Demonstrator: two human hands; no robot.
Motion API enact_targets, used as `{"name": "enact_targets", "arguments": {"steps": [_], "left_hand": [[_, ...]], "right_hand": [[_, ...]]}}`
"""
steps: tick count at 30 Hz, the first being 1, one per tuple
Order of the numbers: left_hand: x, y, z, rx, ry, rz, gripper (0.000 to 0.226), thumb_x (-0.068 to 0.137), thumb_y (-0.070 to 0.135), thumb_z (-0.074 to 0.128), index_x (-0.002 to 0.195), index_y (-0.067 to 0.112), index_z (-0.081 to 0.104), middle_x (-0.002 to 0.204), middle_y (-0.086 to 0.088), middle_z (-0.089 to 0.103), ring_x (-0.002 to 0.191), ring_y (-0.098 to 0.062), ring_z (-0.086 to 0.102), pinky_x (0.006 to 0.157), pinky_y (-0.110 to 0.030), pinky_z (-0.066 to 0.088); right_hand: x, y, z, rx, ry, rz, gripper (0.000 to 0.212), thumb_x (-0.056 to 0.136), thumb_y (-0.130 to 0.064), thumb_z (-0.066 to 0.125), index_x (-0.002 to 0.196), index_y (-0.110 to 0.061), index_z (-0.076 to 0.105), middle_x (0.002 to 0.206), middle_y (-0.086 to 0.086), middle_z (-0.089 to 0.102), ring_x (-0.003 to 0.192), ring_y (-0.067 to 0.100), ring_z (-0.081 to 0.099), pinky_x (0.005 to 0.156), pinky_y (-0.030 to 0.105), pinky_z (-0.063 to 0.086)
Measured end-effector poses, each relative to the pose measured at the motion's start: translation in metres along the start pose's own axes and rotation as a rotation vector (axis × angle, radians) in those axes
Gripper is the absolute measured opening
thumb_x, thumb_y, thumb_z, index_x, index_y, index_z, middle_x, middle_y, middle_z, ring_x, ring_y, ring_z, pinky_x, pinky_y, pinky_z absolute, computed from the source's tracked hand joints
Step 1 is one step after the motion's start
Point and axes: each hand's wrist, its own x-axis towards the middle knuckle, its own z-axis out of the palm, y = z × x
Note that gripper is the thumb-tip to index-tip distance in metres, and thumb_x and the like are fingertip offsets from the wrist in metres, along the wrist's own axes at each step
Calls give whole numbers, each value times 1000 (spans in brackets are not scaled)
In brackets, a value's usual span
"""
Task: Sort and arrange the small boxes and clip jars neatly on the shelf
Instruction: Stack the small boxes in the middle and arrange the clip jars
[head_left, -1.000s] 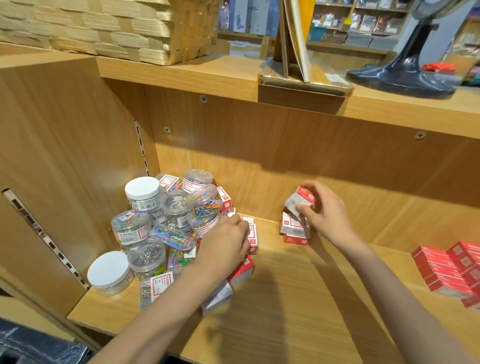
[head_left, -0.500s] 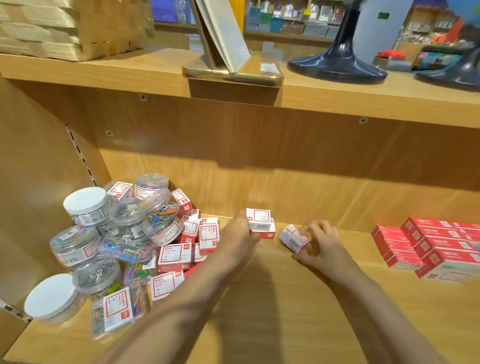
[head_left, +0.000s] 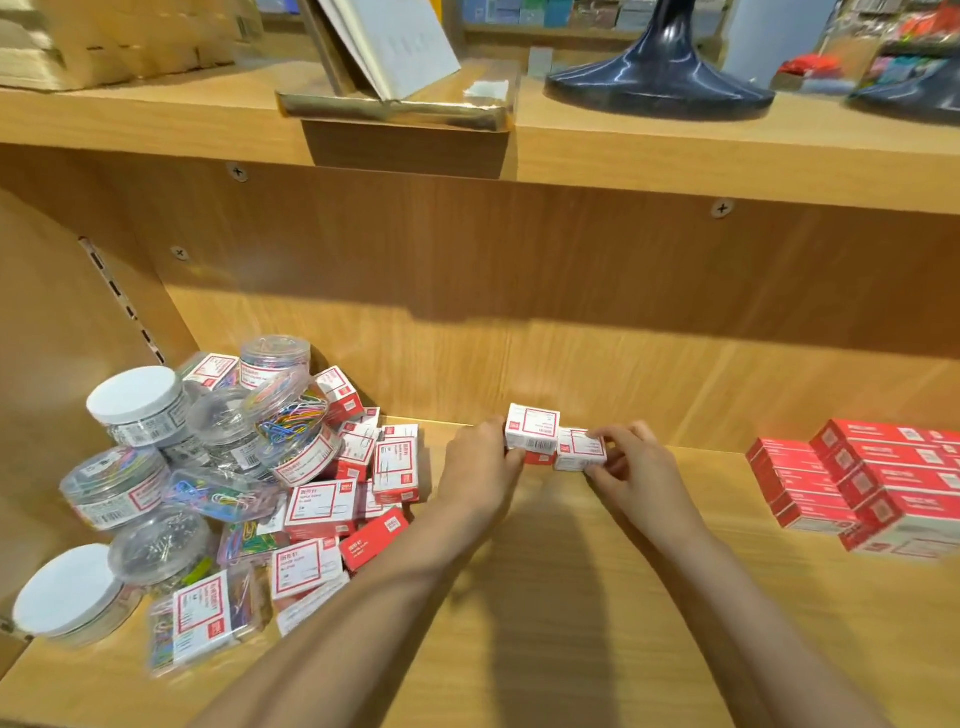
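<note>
A jumbled heap of clear clip jars and small red-and-white boxes fills the left end of the wooden shelf. At the shelf's back middle, two small boxes sit stacked, and my left hand grips their left side. Right beside the stack lies another small box, which my right hand pinches from the right, its left end touching the stack.
Neat rows of red boxes stand at the right end. White-lidded jars sit at the far left by the side wall. The upper shelf overhangs, carrying a dark fan base and a gold-edged stand.
The camera has swung right. My right hand has brought its box down onto the shelf and slid it left against the stack. My left hand has left the heap and now holds the stack.
</note>
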Motion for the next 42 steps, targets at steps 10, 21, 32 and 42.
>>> {"name": "enact_targets", "arguments": {"steps": [10,21,32,42], "left_hand": [[7,15,21,-123,3,-25,30,83,24,63,109,10,58,105,-9,68,99,-27,62,84,-36,46],[1,8,20,-196,-5,49,47,79,17,70,122,16,51,108,-4,68,97,-19,64,85,-29,50],[4,6,17,-265,-16,75,41,80,16,69,116,15,51,113,-1,60,87,-11,61,83,-30,51],[2,3,8,-350,29,112,36,76,12,72,103,19,48,108,-5,63,93,-12,60,84,-32,51]], "right_hand": [[3,21,-13,7,44,48,31,74,-1,71,101,-10,61,93,2,48,69,2,52,64,2,40],[-13,17,-24,-159,-13,93,39,72,-25,74,85,-13,39,92,3,47,81,25,51,63,31,35],[-9,20,-28,-111,-13,39,33,76,1,66,107,-9,59,103,5,50,76,23,59,76,27,44],[-6,11,-20,-21,111,46,36,75,-9,72,108,-11,57,104,2,44,80,15,55,77,26,47]]}}
